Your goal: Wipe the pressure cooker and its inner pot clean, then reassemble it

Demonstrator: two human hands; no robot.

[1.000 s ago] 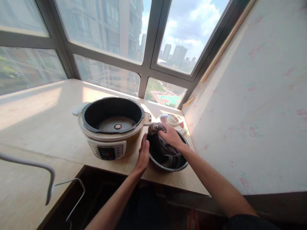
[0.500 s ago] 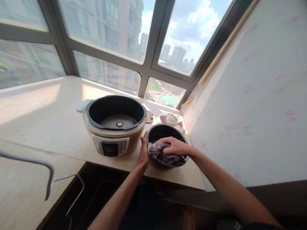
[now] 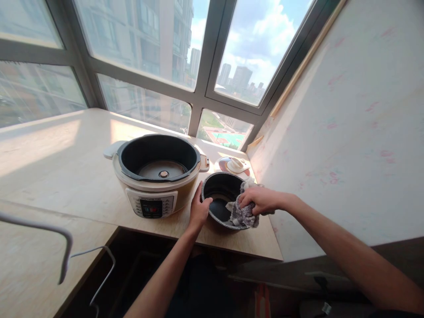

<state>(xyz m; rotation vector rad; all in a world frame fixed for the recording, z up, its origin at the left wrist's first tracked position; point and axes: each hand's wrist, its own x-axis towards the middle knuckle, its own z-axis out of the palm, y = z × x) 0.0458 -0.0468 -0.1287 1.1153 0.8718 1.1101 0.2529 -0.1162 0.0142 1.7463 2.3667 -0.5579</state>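
A dark inner pot point(image 3: 220, 207) stands on the wooden ledge, its mouth facing up. My left hand point(image 3: 199, 208) grips the pot's left side, thumb over the rim and fingers along the outer wall. Bunched in my right hand point(image 3: 260, 199) is a grey-and-white cloth point(image 3: 243, 212), which lies over the pot's right rim and partly inside it. Just left of the pot sits a white and gold electric cooker point(image 3: 159, 176), lidless, with a dark cavity and a control panel on its front.
Behind the pot lies a round lid point(image 3: 234, 165) with a pale knob. A papered wall point(image 3: 334, 145) rises close on the right, windows point(image 3: 142, 101) at the back. White bent metal hooks point(image 3: 62, 234) stick out at lower left, near the front edge of the ledge point(image 3: 66, 176).
My right hand has moved the cloth from inside the pot to its right rim. My left thumb now hooks over the left rim. The view has shifted slightly.
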